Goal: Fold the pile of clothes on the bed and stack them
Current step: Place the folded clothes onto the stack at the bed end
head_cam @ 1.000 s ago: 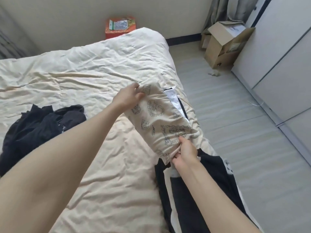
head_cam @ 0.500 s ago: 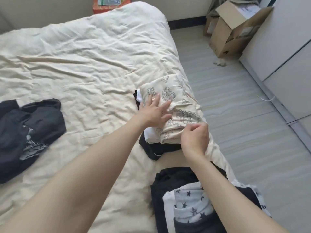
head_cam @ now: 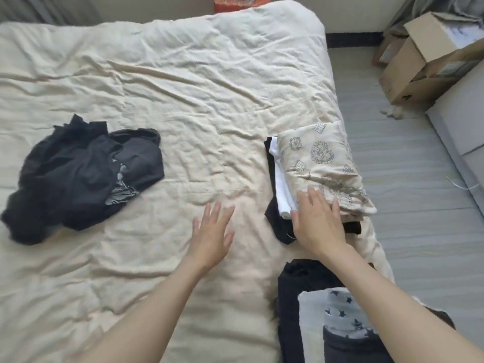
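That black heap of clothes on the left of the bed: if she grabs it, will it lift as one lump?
Probably not. The black heap lies crumpled in loose folds, so it looks floppy and should sag and trail. It seems to be more than one garment, so pieces may drop off. It likely weighs little.

no text, brand or number can be read. the printed emblems on the folded beige garment (head_cam: 323, 163) and the marks on the cardboard box (head_cam: 419, 61) are too blurred to make out.
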